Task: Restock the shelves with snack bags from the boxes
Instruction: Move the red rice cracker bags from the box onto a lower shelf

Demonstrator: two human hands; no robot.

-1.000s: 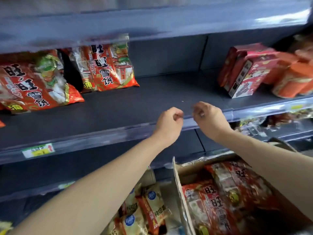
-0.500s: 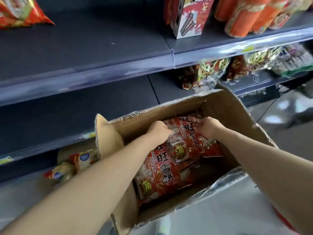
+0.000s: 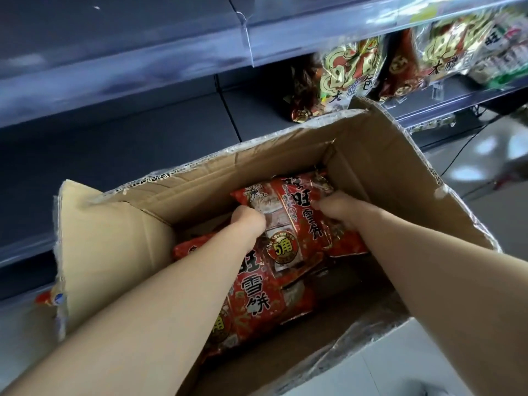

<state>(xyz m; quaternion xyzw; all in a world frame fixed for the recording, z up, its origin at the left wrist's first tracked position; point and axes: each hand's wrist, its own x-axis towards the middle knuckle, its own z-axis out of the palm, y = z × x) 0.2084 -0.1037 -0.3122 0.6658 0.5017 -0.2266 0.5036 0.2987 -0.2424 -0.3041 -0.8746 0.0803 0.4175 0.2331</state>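
Since a second ago we have dropped both hands from the shelf [image 3: 120,155] into the box [image 3: 371,167], left hand [image 3: 248,220] and right hand [image 3: 337,207] grasping a bag [image 3: 297,232], with more bags and bare shelving left.

I see soft, even daylight with a bluish cast. Glare streaks the clear shelf-edge strip [image 3: 300,32] above my hands, and bright patches bloom on the floor [image 3: 485,150] to the right of my right hand [image 3: 337,208]. Inside the cardboard box [image 3: 380,155], below both hands, the bottom sinks into shadow. Shelf lines bow near the edges, and the far-right bags [image 3: 503,52] smear.
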